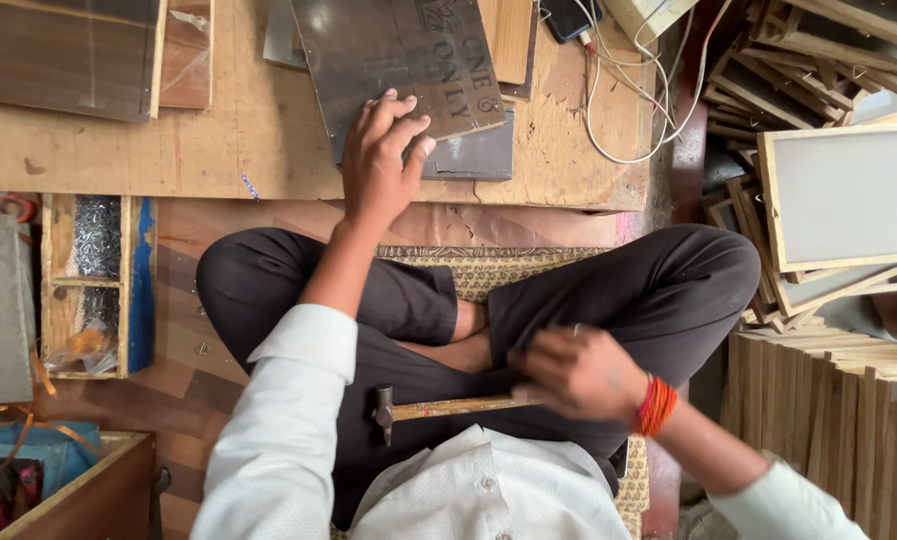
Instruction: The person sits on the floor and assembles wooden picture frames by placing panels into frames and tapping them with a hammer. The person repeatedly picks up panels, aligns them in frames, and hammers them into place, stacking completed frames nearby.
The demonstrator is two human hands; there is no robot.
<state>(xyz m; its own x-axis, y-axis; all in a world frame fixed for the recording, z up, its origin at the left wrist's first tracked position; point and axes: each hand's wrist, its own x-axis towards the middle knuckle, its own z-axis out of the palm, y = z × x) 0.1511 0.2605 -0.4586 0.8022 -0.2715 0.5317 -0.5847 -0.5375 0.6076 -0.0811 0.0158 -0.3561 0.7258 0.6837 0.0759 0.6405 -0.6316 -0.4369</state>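
Pinning dark panel (pixel 399 60) w/ left hand (pixel 377 165), fingers spread flat; right hand (pixel 579 375) fingers wrapped round hammer (pixel 439 408). Next: careful aim.

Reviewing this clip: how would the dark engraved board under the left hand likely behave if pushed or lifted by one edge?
The dark engraved board looks flat and thin, so it would probably stay stiff rather than flop. It lies on a rough plywood worktop, overlapping other panels, so it may slide only with some friction. The left hand presses its near edge with spread fingers, which suggests it shifts easily unless pinned.

Low plywood worktop (pixel 269 140), wood-patterned floor (pixel 184 290), stacked wooden frames (pixel 829 390) alongside, even daylight.
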